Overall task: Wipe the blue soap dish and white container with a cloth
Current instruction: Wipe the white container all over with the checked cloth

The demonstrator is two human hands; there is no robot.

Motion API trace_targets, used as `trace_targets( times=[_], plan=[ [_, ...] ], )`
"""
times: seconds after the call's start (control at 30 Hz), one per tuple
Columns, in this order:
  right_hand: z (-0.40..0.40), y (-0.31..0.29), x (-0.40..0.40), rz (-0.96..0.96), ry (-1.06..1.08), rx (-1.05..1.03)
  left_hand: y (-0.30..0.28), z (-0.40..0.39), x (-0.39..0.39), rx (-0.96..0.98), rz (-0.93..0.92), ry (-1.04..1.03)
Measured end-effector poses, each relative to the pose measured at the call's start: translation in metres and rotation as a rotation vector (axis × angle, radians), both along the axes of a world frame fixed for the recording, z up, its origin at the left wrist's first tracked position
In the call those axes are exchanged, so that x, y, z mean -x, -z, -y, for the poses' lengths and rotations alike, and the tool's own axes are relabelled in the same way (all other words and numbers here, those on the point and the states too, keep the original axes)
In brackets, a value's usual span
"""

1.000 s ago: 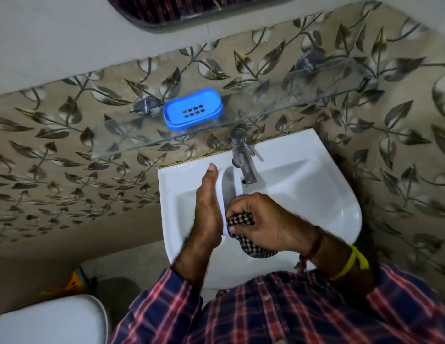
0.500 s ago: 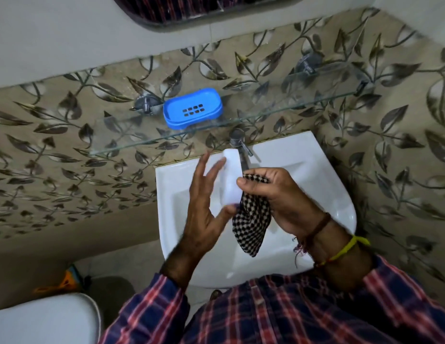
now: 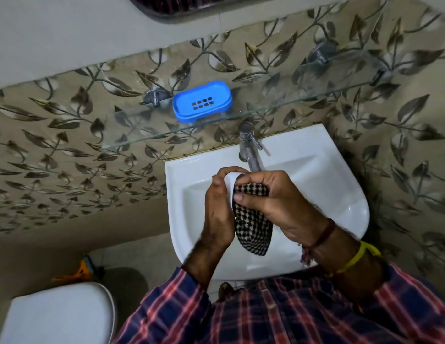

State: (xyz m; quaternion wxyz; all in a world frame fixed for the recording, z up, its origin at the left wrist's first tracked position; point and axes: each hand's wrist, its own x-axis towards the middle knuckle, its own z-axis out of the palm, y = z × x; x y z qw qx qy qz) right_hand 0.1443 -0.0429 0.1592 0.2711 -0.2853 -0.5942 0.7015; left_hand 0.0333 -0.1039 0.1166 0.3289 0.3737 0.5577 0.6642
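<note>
A blue soap dish [image 3: 202, 101] with drain slots sits on the glass shelf [image 3: 278, 104] above the basin. Over the white sink [image 3: 338, 194], my left hand [image 3: 217, 209] is curled around a small white container [image 3: 230, 181], mostly hidden by my fingers. My right hand [image 3: 273, 202] presses a black-and-white checked cloth [image 3: 252, 224] against the container's side; the cloth's loose end hangs down into the basin.
A steel tap [image 3: 250, 150] stands at the back of the sink, just beyond my hands. A white toilet lid [image 3: 57, 314] is at lower left, with an orange object [image 3: 79, 270] on the floor beside it. Leaf-patterned tiles cover the wall.
My left hand went from open fingers to curled around the white container. My right hand brought the cloth up over the container's side.
</note>
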Motion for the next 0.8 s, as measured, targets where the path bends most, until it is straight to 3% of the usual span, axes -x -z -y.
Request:
trace_targets(
  times=[0.13, 0.2, 0.33, 0.47, 0.63, 0.8],
  plan=[
    [0.007, 0.000, 0.002, 0.081, -0.022, -0.399, -0.017, -0.009, 0.002, 0.080, 0.135, -0.052],
    [0.005, 0.002, 0.001, 0.118, -0.058, -0.483, -0.027, -0.010, -0.003, 0.164, 0.278, -0.046],
    [-0.001, 0.003, -0.002, 0.089, 0.085, -0.285, -0.020, -0.001, 0.000, 0.286, 0.390, 0.207],
    [-0.005, 0.003, -0.006, -0.041, 0.036, -0.122, -0.016, 0.009, 0.018, 0.301, 0.515, 0.376],
    [-0.011, 0.001, -0.005, -0.034, 0.048, -0.023, -0.022, -0.001, 0.009, 0.336, 0.262, 0.175],
    [-0.020, 0.000, -0.020, 0.247, -0.278, -0.355, -0.016, -0.007, 0.006, 0.370, 0.294, 0.028]
  ],
)
